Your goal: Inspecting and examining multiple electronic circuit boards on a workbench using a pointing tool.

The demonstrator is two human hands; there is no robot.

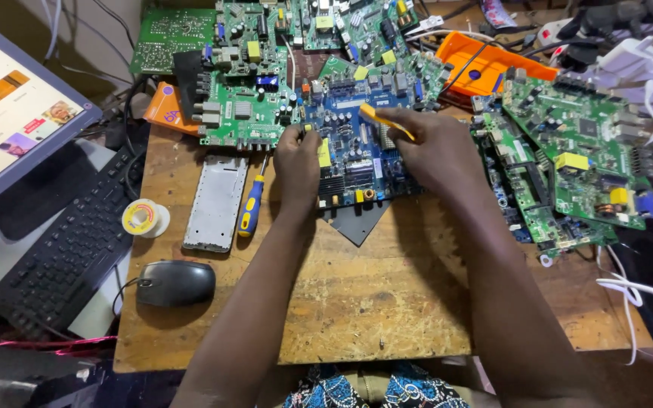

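Observation:
A blue circuit board (357, 155) lies on the wooden table (357, 302), partly over a dark sheet. My left hand (298, 168) grips the board's left edge, thumb and fingers pinching it. My right hand (434, 149) rests over the board's right side and holds a thin yellow tool (383, 121), its tip pointing left over the board's upper middle. Both forearms reach in from the bottom of the view.
Green circuit boards lie at the back (247, 83) and on the right (576, 151). A blue-and-yellow screwdriver (252, 208), a grey metal plate (217, 202), a solder spool (143, 217), a black mouse (175, 283), a keyboard (69, 249) and a monitor (9, 113) sit at left. White cables trail at right.

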